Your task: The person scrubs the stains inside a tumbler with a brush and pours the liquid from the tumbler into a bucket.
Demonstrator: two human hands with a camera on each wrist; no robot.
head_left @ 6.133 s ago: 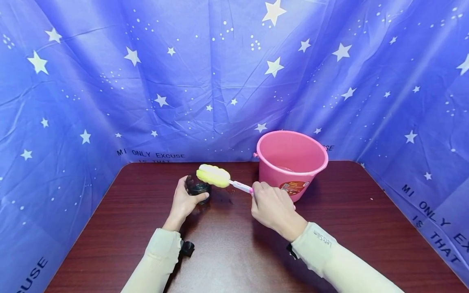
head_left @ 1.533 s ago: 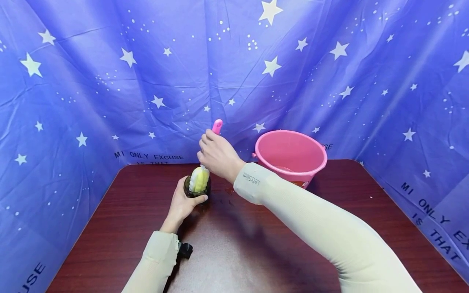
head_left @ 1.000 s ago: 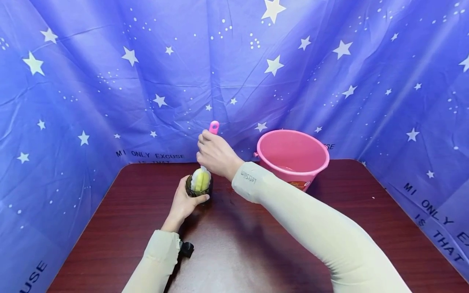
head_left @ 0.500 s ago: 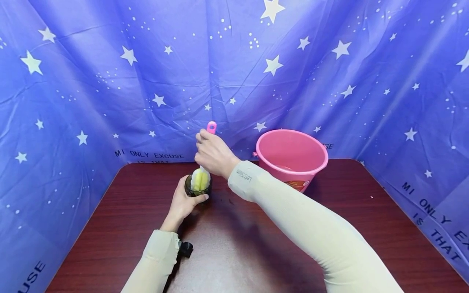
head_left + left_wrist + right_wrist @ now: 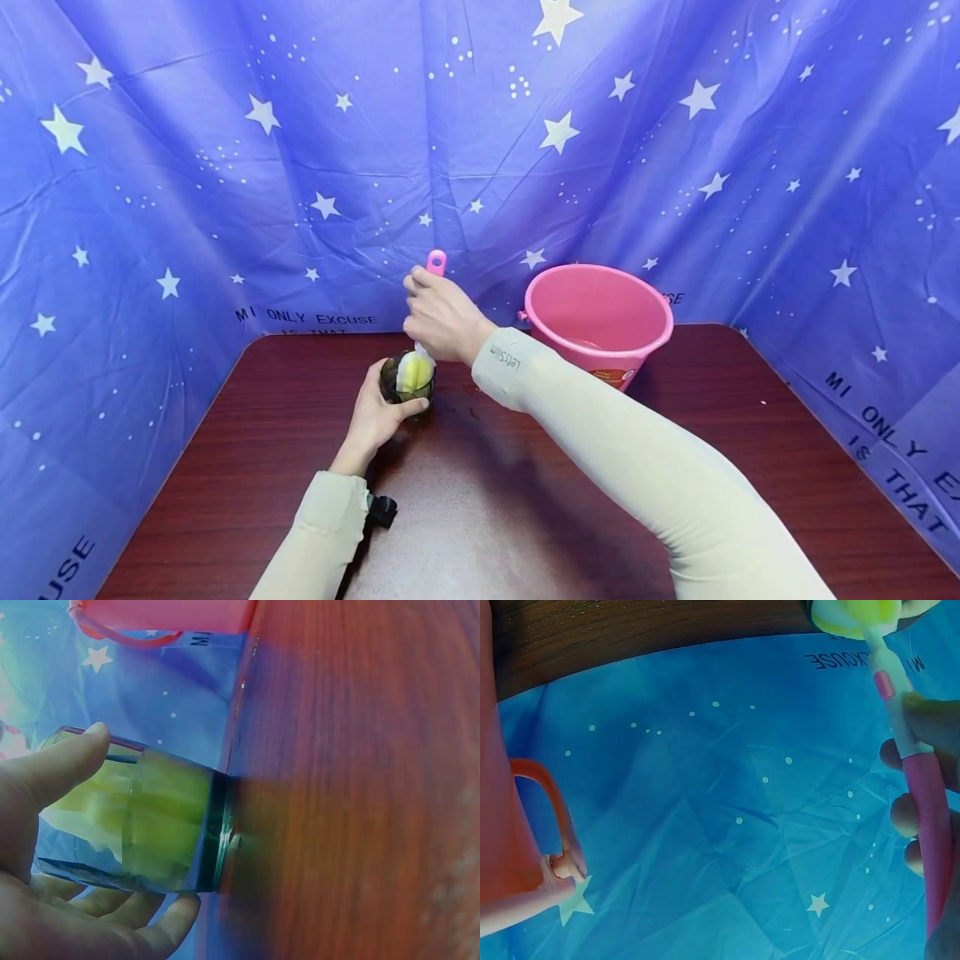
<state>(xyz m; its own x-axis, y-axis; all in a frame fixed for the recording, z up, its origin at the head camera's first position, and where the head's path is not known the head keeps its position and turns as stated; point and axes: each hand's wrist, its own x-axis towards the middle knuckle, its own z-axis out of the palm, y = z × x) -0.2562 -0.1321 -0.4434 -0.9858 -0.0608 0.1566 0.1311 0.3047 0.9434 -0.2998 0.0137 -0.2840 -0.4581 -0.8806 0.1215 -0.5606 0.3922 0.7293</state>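
Note:
My left hand (image 5: 378,417) grips a dark see-through glass (image 5: 165,817), thumb on one side and fingers round the other, its base down at the tabletop. Inside the glass sits the yellow and white sponge head (image 5: 414,372) of a cup brush, showing through the wall in the left wrist view. My right hand (image 5: 446,317) holds that cup brush (image 5: 922,787) from above by its pink and white handle, fingers curled round the grip. The handle's pink end, with a hanging hole, sticks up above my fist in the head view.
A pink bucket (image 5: 540,333) with a label stands right of the glass, partly behind my right sleeve. Dark wet spots mark the brown table (image 5: 480,517) beside the glass. A blue star-patterned curtain (image 5: 450,167) hangs along the table's back and sides.
Earlier the brush lay level near the bucket, outside the glass; its sponge head has since gone into the glass. Lately the right hand shifts slightly left, then right, and the sponge tilts.

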